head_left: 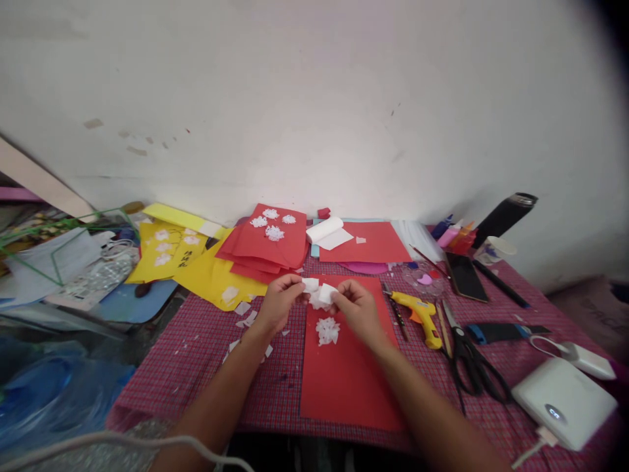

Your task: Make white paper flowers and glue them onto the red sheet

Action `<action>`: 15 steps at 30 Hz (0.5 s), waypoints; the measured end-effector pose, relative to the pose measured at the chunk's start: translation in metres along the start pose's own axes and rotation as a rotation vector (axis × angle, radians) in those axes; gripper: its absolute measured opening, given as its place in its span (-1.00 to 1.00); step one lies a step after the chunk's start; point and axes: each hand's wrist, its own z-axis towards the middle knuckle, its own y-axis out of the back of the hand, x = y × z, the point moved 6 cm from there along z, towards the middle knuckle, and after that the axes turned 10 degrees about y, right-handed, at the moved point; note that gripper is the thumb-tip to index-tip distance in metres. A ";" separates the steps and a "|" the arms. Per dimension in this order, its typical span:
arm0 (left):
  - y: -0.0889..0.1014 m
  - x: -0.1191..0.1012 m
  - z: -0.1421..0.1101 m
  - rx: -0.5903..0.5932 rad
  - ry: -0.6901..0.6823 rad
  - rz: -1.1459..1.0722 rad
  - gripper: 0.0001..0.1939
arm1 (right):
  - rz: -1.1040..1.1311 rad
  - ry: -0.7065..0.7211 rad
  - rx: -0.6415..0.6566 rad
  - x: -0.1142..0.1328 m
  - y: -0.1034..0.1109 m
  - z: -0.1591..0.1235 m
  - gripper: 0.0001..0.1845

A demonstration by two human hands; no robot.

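1. White paper (328, 293) is pinched by the left hand (279, 300) and right hand (361, 308) over the red sheet's (348, 387) 12 o'clock end, not yet laid down.
2. One paper flower (327, 331) is already set on the sheet, at 6 o'clock from it.
3. Four white flowers (274, 233) are carried by one red card (291, 242) at 11 o'clock; one glue gun (417, 309) is seen at 3 o'clock.

Dark characters (187, 257) are written in a short, slanting line on the yellow sheet (166, 248) at the left; they are rendered too small to be read. On the white power bank (572, 396) at the right, a figure is lit in an oval display (554, 413), but its digits are blurred. On the dim, soft item (584, 305) at the far right, capital letters (609, 323) are shown, seemingly including "ACE".
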 end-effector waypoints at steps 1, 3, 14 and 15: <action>-0.001 0.000 0.000 0.012 0.018 -0.033 -0.85 | 0.042 -0.026 -0.004 0.000 0.001 0.001 -0.82; -0.002 -0.001 -0.001 0.031 0.040 -0.068 -0.84 | 0.119 -0.058 -0.027 0.000 0.002 0.003 -0.80; -0.012 0.001 -0.004 0.121 0.052 -0.023 -0.75 | 0.310 -0.110 -0.058 -0.004 0.002 0.004 -0.82; -0.013 0.002 -0.004 0.126 0.067 -0.020 -0.76 | 0.305 -0.107 -0.051 -0.004 0.001 0.004 -0.83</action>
